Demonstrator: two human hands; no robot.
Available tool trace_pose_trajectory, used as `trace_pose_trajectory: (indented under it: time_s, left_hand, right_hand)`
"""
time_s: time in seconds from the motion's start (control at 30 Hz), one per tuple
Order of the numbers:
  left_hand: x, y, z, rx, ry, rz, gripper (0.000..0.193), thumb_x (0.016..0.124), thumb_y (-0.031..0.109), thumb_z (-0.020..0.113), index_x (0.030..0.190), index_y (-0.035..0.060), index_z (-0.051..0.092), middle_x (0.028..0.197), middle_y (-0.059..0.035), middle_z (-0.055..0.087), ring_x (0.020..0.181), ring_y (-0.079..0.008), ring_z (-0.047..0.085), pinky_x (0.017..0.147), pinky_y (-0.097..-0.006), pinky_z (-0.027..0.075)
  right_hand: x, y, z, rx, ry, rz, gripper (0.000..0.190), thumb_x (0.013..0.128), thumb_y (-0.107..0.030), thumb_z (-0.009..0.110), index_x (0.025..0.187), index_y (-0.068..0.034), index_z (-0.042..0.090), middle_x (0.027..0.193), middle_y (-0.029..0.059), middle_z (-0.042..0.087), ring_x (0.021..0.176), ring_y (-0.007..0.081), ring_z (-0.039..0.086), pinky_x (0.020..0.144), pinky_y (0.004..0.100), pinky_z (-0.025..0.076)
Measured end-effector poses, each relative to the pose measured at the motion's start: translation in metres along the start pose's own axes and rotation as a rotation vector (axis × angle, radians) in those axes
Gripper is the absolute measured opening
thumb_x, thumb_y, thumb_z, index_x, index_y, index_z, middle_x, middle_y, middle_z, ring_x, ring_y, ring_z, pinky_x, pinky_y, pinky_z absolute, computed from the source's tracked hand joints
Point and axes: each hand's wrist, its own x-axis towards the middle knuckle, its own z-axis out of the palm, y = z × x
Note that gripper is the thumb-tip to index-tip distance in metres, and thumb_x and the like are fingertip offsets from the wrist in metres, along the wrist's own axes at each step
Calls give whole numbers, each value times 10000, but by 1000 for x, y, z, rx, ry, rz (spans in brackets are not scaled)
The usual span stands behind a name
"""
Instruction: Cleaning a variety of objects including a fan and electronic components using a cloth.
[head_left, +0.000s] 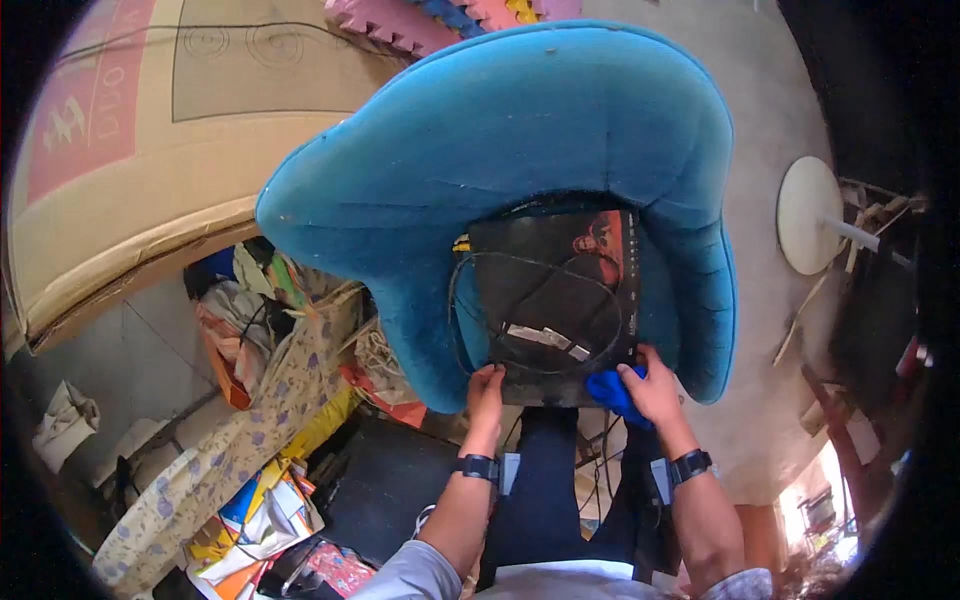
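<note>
A flat black box (540, 292) with a red printed picture lies on the seat of a blue upholstered armchair (525, 142). Across its top runs a loosely looped thin black cable (616, 300), and a torn silvery-white strip (547, 337) shows near the front. My left hand (486, 394) has its thumb and fingers closed on the box's front left corner. At the front right corner is my right hand (654, 390), gripping a bunched blue cloth (615, 394) against the box. Both hands partly hide the near corners.
A large cardboard box (202, 165) stands at left. Below it are a flowered cloth strip (217, 480), papers (259, 517) and a dark flat panel (397, 480). Foam mats (397, 26) lie behind the chair. A white round-based stand (810, 216) lies at right.
</note>
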Motion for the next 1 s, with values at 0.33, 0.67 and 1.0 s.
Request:
trace_pose_trajectory:
  time_s: [0.33,0.67,1.0]
  left_hand:
    - [-8,25,-4,-24,-130,-105,435,885,263,729,1218,26,580,1160,-73,587,1044,-169,551,939,-305,430]
    - [-25,56,14,-81,-320,226,725,945,162,616,1574,72,266,1610,-139,297,1489,-259,261,1198,-366,224]
    - [11,70,-15,-1402,-477,-1,622,977,252,527,1552,145,315,1402,-127,570,1300,-303,508,1163,-473,304]
  right_hand:
    - [1,-26,-11,-41,-91,71,676,843,-377,691,1384,-23,496,1190,283,659,1097,448,633,957,446,493]
    - [-1,-67,-3,-92,257,-299,574,826,-184,726,1342,-15,539,1253,220,598,1195,372,570,1039,400,437]
    - [-19,-167,27,119,-411,-521,661,864,-211,708,1461,-59,470,1435,188,543,1348,296,505,1117,390,375]
